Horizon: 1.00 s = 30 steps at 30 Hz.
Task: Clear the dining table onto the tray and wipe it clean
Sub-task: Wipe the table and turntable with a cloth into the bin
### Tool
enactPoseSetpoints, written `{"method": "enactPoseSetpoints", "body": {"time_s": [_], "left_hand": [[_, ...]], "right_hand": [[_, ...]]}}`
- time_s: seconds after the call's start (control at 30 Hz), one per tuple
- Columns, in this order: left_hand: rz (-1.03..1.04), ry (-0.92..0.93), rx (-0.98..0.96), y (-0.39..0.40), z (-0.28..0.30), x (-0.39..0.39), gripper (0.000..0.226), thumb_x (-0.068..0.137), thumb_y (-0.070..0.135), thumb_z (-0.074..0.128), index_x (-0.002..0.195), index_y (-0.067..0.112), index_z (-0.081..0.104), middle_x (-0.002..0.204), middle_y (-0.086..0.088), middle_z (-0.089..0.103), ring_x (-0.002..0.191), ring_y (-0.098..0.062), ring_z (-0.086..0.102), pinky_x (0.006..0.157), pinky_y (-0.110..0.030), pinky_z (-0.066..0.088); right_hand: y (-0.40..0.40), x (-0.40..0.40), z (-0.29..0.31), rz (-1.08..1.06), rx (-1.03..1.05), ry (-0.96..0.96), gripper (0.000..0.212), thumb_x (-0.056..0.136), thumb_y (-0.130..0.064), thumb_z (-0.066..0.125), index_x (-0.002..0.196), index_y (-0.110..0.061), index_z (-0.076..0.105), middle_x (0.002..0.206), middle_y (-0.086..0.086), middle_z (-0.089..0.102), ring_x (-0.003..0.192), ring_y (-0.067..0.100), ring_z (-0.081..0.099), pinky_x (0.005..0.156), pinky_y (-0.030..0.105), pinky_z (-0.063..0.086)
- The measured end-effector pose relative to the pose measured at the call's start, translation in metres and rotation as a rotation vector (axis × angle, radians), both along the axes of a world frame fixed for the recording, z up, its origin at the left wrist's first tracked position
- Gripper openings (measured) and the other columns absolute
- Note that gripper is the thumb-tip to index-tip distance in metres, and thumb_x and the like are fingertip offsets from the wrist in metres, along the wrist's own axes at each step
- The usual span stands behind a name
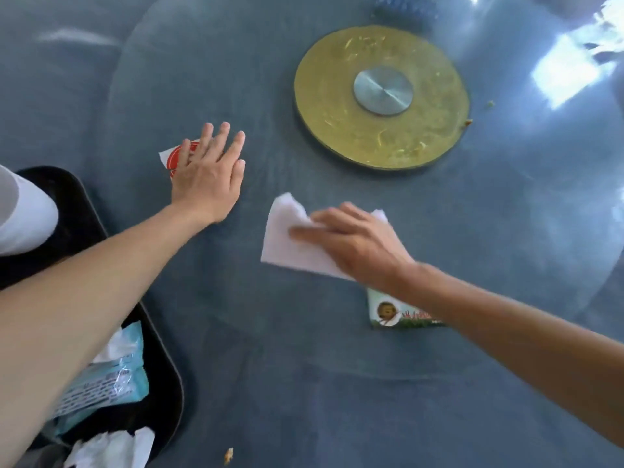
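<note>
At the left edge of the grey worktop (304,383) sits a black tray (169,383), overhanging the frame. It carries a white cylindrical item (23,217) at its far end, a light-blue wipes packet (111,376) in the middle and crumpled white tissue (114,447) at its near end. The left forearm crosses above the tray. The left hand (207,175) lies flat on the worktop just beyond the tray's far corner, fingers (236,143) straight and spread, gripping nothing; its palm and fingers rest on a white wrapper with a red round mark (174,157), which shows at the hand's left side. A small food crumb (228,456) lies near the near edge of the worktop. Toward the middle, the right hand (351,244) presses a white wipe (290,244) down on the worktop with its fingers extended across the cloth; the wipe spreads out to the hand's left. Just beside the right wrist, partly hidden under the forearm, lies a small printed packet (388,312) with a cartoon figure. Beyond the right hand, a round gold disc (337,96) with a metal hub (383,90) occupies the centre of the worktop, scratched and smeared. Small crumbs (468,121) lie at the disc's right rim. A dark blue object (405,8), blurred, sits at the far edge.
</note>
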<state>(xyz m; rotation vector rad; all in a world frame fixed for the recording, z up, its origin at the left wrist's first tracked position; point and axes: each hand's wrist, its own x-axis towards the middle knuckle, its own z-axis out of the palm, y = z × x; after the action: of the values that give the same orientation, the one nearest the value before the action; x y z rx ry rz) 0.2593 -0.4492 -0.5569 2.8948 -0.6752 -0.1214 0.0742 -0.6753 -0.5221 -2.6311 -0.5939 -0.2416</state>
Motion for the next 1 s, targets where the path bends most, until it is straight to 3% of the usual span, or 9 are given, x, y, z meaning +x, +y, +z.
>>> {"method": "enactPoseSetpoints", "body": {"time_s": [0.1,0.2,0.33,0.47,0.63,0.8,0.87,0.93,1.0], "left_hand": [[0.188,0.09,-0.109,-0.035,0.017,-0.034,0.057,0.106,0.028,0.031,0.159,0.009,0.021,0.17,-0.011,0.01,0.156,-0.031,0.004,0.124,-0.051,0.013],[0.166,0.191,-0.152,-0.06,0.011,-0.086,0.057,0.107,0.035,0.024,0.162,0.021,0.014,0.171,-0.002,0.002,0.157,-0.024,-0.003,0.126,-0.049,0.004],[0.145,0.032,-0.055,-0.049,-0.009,-0.086,0.057,0.107,0.039,0.02,0.162,0.027,0.012,0.17,0.005,0.007,0.157,-0.02,0.001,0.126,-0.047,0.004],[0.061,-0.012,-0.066,-0.035,-0.015,-0.062,0.055,0.107,0.037,0.021,0.161,0.027,0.017,0.17,0.007,0.012,0.157,-0.02,0.003,0.126,-0.048,0.006],[0.009,0.006,-0.068,-0.019,-0.014,-0.033,0.057,0.104,0.038,0.018,0.161,0.031,0.018,0.169,0.009,0.012,0.157,-0.017,0.003,0.125,-0.046,0.003],[-0.044,0.013,-0.095,-0.011,-0.01,-0.009,0.057,0.104,0.04,0.02,0.16,0.029,0.024,0.169,0.004,0.017,0.157,-0.021,0.007,0.124,-0.049,0.006],[-0.003,-0.006,-0.072,-0.012,-0.004,-0.006,0.053,0.107,0.033,0.027,0.158,0.02,0.031,0.168,-0.004,0.021,0.156,-0.028,0.01,0.123,-0.054,0.011],[0.054,0.023,-0.099,-0.027,0.003,-0.021,0.052,0.105,0.025,0.033,0.154,0.01,0.037,0.167,-0.012,0.021,0.155,-0.033,0.012,0.12,-0.059,0.017],[0.083,0.102,-0.141,-0.052,0.004,-0.052,0.056,0.104,0.032,0.031,0.157,0.015,0.03,0.169,-0.009,0.014,0.157,-0.03,0.006,0.122,-0.058,0.01]], "right_hand": [[-0.071,0.104,0.028,-0.43,-0.097,-0.014,0.044,0.095,-0.015,0.049,0.132,-0.029,0.069,0.12,0.008,0.064,0.107,0.033,0.057,0.082,0.037,0.048],[-0.121,0.158,0.023,-0.605,-0.118,0.081,0.038,0.103,-0.034,0.042,0.133,-0.036,0.066,0.124,0.006,0.059,0.12,0.033,0.053,0.088,0.039,0.041],[-0.098,0.145,-0.013,-0.577,-0.196,0.101,0.036,0.106,-0.028,0.046,0.136,-0.038,0.063,0.13,0.006,0.057,0.117,0.037,0.052,0.094,0.044,0.042],[-0.039,0.075,-0.024,-0.327,-0.166,0.002,0.043,0.093,-0.016,0.049,0.13,-0.027,0.07,0.116,0.007,0.066,0.091,0.035,0.056,0.074,0.042,0.044],[0.021,-0.049,-0.037,-0.106,-0.112,0.061,0.063,0.077,-0.005,0.07,0.137,-0.022,0.065,0.125,-0.005,0.056,0.083,0.024,0.044,0.063,0.037,0.035],[0.041,-0.113,-0.018,0.172,0.024,0.028,0.038,0.1,-0.006,0.057,0.128,-0.027,0.07,0.118,-0.004,0.068,0.076,0.024,0.052,0.065,0.035,0.049],[0.025,-0.088,0.009,0.152,0.077,0.015,0.036,0.096,-0.008,0.064,0.125,-0.026,0.073,0.106,0.002,0.07,0.073,0.026,0.055,0.063,0.032,0.049],[-0.007,-0.028,0.033,-0.053,-0.001,-0.101,0.035,0.088,-0.012,0.075,0.116,-0.032,0.077,0.09,-0.001,0.065,0.071,0.022,0.053,0.057,0.027,0.041],[-0.052,0.049,0.045,-0.296,0.023,-0.151,0.037,0.093,-0.01,0.063,0.122,-0.03,0.075,0.099,0.004,0.065,0.086,0.029,0.057,0.063,0.034,0.045]]}}
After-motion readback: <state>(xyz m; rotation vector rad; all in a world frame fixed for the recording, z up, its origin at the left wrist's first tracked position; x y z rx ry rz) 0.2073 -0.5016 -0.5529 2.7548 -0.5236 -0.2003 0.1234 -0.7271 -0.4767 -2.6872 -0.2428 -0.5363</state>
